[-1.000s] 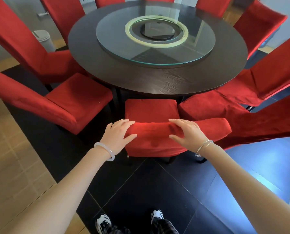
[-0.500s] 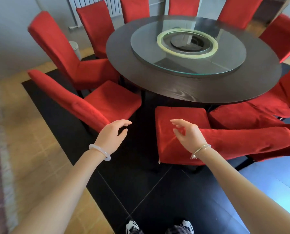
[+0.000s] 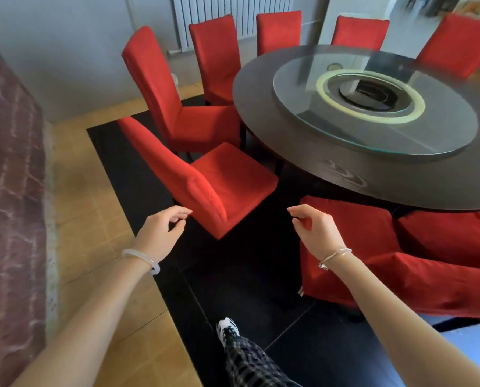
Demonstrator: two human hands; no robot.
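Reaching toward the red chair (image 3: 233,177), the left hand (image 3: 160,233) hovers just beside the backrest's top corner, fingers loosely curled and parted, holding nothing; the right hand (image 3: 317,233) is likewise empty, fingers relaxed. The chair stands angled, seat near the round table (image 3: 345,174); judged rigid and moderately heavy under a soft cover that may slip; grip the backrest's top edge. Open black floor (image 3: 247,275) lies behind; the neighbouring chair (image 3: 372,233) crowds the right.
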